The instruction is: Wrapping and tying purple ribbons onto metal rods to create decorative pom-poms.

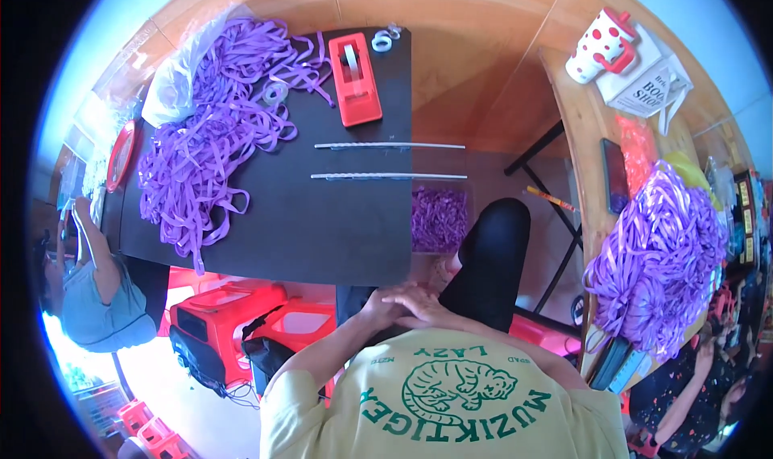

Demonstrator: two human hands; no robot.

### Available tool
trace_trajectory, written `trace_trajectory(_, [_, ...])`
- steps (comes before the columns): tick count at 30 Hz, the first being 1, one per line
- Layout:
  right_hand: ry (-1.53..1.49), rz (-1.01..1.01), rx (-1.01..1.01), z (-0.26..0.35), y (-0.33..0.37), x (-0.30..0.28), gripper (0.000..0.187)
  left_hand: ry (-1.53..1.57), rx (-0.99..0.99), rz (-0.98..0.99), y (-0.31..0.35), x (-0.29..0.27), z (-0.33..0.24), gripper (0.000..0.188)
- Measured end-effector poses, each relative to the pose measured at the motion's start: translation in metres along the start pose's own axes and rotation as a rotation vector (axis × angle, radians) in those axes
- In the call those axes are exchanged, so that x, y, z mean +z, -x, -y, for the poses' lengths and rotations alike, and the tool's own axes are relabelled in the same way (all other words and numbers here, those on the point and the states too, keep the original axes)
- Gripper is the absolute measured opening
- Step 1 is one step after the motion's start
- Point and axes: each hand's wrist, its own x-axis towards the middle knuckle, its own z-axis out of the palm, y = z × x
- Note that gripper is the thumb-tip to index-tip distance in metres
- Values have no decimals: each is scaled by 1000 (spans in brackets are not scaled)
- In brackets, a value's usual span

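My left hand [376, 309] and my right hand [422, 305] rest together in my lap, below the front edge of the black table [314, 233]. The right hand's fingers lie stretched over the left hand, whose own fingers are mostly hidden. No object shows in either hand. Ahead of them, two thin silver rods [390, 176] lie nearly parallel, their right ends jutting past the table's edge. A large tangled heap of purple ribbon [189, 157] covers the table's left side. Behind the rods stands a red tape dispenser [354, 80].
Below the rods' ends sits a clear box of short purple ribbon pieces [439, 219]. The wooden table on the right holds a purple ribbon bundle [656, 262], a phone [614, 175] and a dotted tumbler [600, 47]. Red stools [217, 318] stand at lower left. People sit at both sides.
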Motion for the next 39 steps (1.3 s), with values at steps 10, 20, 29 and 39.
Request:
trace_trajectory(10, [-328, 145, -267, -2, 3, -2, 30, 294, -141, -292, 80, 20, -60, 33])
trace_trajectory(20, [-975, -433, 248, -12, 27, -57, 28, -371, 57, 411, 150, 71, -167, 54])
trace_trajectory(29, [-38, 127, 95, -6, 28, -33, 39, -318, 127, 462, 119, 62, -159, 39])
trace_trajectory(39, [-741, -300, 275, -57, 54, -13, 21, -432, 256, 175, 119, 32, -227, 31])
